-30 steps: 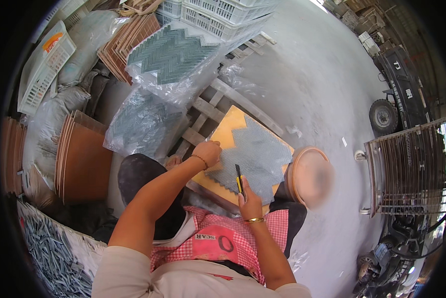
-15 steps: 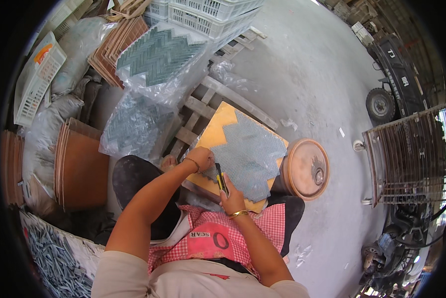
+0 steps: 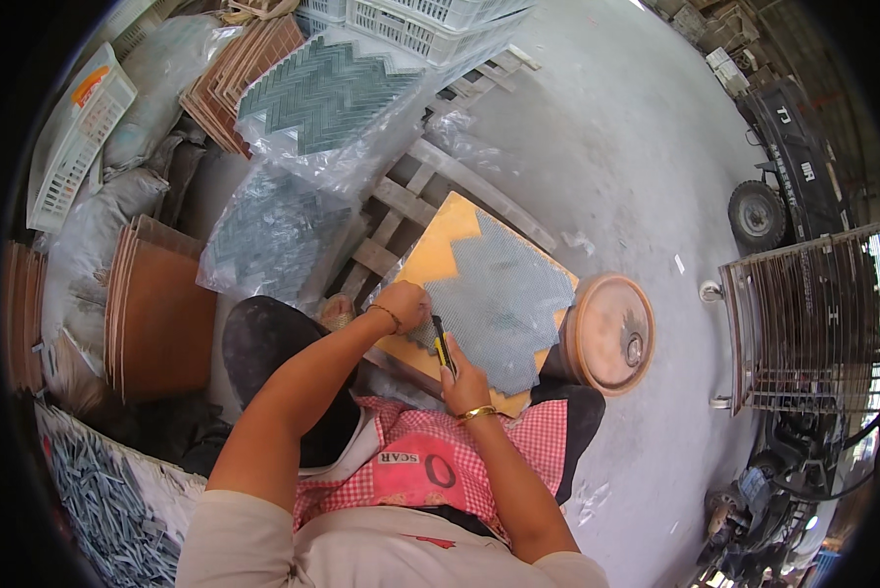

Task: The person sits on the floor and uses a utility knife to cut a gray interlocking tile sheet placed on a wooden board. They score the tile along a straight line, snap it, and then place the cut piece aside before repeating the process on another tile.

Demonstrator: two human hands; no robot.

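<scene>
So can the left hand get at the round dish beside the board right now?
Probably not easily: the left hand presses the mesh sheet at the board's near-left edge, and the dish lies beyond the right hand holding the knife.

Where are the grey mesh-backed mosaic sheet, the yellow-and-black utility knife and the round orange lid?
grey mesh-backed mosaic sheet (image 3: 503,299), head view, middle of sheet
yellow-and-black utility knife (image 3: 442,341), head view, its body
round orange lid (image 3: 608,333), head view, flat top

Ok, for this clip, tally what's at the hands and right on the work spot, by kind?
Hands: 2, left hand pressing on the sheet, right hand gripping the knife
Grey mosaic mesh sheet: 1
Yellow board under it: 1
Yellow-and-black utility knife: 1
Round orange lid beside the board: 1
Total: 6
</scene>
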